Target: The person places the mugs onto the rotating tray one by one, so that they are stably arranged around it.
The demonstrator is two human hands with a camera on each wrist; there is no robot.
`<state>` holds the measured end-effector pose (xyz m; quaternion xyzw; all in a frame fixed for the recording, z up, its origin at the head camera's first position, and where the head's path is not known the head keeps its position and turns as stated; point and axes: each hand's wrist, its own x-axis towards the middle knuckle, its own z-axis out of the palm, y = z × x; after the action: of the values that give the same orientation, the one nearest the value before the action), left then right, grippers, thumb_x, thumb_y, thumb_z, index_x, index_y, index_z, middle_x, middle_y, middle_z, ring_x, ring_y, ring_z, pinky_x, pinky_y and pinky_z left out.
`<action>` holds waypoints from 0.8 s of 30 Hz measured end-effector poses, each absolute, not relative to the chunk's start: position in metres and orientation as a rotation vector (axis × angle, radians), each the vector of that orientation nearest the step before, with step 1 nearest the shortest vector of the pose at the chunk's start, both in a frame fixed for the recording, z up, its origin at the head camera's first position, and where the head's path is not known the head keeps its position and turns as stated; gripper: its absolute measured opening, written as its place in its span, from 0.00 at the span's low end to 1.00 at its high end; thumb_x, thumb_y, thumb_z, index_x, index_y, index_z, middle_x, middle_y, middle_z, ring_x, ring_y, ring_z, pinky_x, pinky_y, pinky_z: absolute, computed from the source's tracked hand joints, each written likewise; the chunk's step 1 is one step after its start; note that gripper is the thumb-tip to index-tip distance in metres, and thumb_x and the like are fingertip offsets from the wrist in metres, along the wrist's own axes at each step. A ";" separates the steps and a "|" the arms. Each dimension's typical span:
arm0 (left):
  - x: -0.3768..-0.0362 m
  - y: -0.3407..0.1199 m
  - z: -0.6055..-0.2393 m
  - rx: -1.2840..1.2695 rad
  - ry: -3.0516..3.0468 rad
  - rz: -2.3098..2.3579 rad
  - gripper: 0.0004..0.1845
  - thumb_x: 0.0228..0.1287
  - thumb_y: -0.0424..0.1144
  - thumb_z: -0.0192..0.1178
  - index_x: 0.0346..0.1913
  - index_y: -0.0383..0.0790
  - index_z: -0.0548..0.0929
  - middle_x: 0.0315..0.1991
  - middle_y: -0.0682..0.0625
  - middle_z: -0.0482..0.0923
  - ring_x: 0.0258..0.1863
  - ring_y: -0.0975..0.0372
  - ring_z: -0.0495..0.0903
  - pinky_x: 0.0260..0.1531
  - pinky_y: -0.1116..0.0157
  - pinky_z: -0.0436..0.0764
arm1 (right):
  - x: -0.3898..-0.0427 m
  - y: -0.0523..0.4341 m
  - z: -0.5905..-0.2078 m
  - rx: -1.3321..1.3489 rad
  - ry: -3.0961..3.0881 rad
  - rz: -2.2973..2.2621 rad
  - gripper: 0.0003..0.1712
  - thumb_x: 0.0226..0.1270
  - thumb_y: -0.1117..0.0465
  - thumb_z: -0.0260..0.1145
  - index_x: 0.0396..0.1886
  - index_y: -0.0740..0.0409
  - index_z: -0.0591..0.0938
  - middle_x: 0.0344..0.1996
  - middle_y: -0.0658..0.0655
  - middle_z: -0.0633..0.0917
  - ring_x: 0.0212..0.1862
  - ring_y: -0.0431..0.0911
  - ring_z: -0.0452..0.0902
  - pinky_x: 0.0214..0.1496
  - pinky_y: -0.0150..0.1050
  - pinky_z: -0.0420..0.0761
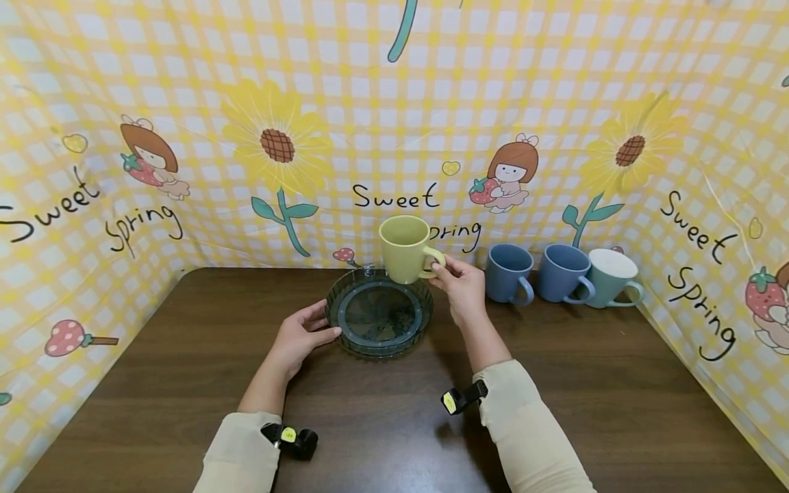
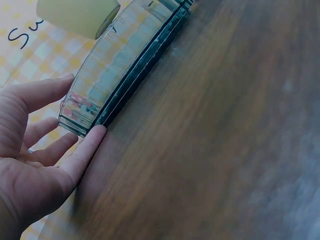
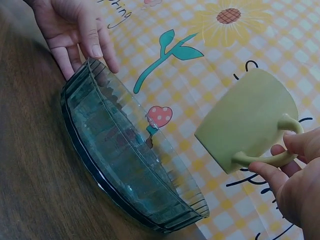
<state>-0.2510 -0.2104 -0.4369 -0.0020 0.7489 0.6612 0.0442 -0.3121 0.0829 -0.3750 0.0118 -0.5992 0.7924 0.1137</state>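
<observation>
Pinched by its handle in the right hand, the yellow-green mug is held up in the air, just over the far rim of the glass dish. The near-left edge of the dish is touched by the straight fingers of the left hand. The dish sits on the brown counter. Two blue mugs and a teal mug are lined up to the right of the dish.

Yellow-green mug cropped by the left-wrist picture's top edge, tabletop blurred.

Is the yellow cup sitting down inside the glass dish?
No, the right hand holds the yellow cup by its handle above the dish.
</observation>
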 end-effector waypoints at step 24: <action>-0.249 -0.210 -0.437 0.011 2.286 2.046 0.40 0.62 0.31 0.67 0.74 0.36 0.60 0.72 0.36 0.59 0.69 0.47 0.62 0.48 0.74 0.78 | -0.330 0.076 -0.370 0.079 -1.869 2.414 0.19 0.65 0.74 0.65 0.56 0.72 0.80 0.45 0.68 0.83 0.47 0.54 0.82 0.44 0.41 0.86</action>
<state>-0.2491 -0.2098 -0.4368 0.0036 0.7447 0.6664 0.0367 -0.3302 0.0759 -0.3699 0.0258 -0.6114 0.7896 0.0440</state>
